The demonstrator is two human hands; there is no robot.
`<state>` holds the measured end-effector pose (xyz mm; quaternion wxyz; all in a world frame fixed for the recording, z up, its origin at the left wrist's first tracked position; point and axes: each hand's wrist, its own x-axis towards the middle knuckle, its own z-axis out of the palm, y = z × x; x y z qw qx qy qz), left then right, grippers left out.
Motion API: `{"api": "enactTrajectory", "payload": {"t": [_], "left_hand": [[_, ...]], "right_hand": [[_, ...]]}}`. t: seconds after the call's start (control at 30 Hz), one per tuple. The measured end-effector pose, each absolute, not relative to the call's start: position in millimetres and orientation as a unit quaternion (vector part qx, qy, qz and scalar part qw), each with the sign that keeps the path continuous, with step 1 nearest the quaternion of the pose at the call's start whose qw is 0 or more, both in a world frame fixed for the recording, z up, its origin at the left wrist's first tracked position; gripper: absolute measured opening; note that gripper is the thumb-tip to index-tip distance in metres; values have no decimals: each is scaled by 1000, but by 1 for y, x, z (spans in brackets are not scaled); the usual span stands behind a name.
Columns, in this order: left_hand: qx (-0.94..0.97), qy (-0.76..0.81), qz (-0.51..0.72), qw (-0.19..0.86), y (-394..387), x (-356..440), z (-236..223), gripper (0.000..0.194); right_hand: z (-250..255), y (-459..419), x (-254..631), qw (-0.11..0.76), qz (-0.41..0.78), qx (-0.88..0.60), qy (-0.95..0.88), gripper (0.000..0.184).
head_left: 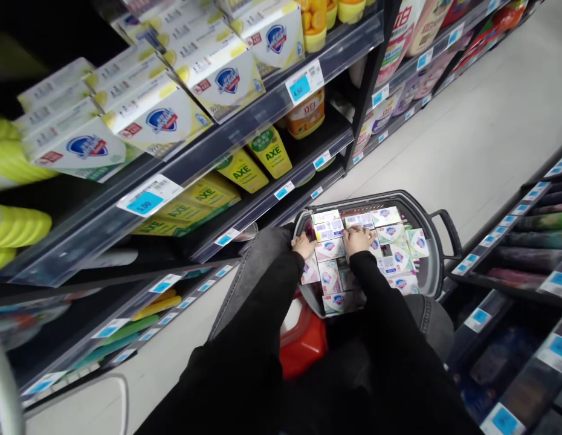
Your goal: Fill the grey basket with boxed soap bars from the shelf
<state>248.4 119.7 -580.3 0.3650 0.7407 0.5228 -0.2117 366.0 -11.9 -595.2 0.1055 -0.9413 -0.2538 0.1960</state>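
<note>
A grey shopping basket (432, 266) sits on the floor in the aisle, filled with several small soap boxes (392, 232). Both my hands reach down into it. My left hand (303, 244) rests at the basket's left side, fingers curled on one side of a white and pink soap box (330, 248). My right hand (357, 238) lies on the boxes just to the right, fingers bent over the other side of that same box. Black sleeves cover both arms.
Shelves on the left hold white and yellow soap boxes (158, 118), yellow AXE packs (242, 172) and blue price tags (147, 196). A red container (303, 341) stands below the basket. Another shelf unit (526, 260) lines the right. Pale floor (480, 139) runs ahead.
</note>
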Motion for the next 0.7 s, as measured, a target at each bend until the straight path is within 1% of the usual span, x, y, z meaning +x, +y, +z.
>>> {"api": "enactTrajectory", "payload": {"t": [0.03, 0.07, 0.17, 0.27, 0.43, 0.57, 0.7], "left_hand": [[737, 530, -227, 353, 124, 257, -580, 54], [735, 536, -241, 339, 126, 264, -580, 50], [738, 534, -264, 316, 125, 277, -579, 47], [747, 515, -273, 321, 116, 280, -579, 41], [749, 514, -267, 323, 103, 282, -582, 44], [709, 578, -240, 324, 98, 284, -584, 43], [693, 581, -260, 338, 97, 282, -581, 44]], "right_hand": [[-597, -9, 364, 100, 199, -944, -243, 45], [-598, -6, 362, 97, 200, -947, -234, 45], [-599, 1, 359, 95, 201, -948, -226, 43], [-597, 7, 358, 86, 214, -947, -225, 42], [-593, 12, 357, 65, 252, -947, -190, 46], [-589, 11, 361, 61, 258, -943, -200, 45], [-583, 10, 366, 46, 293, -930, -218, 44]]}}
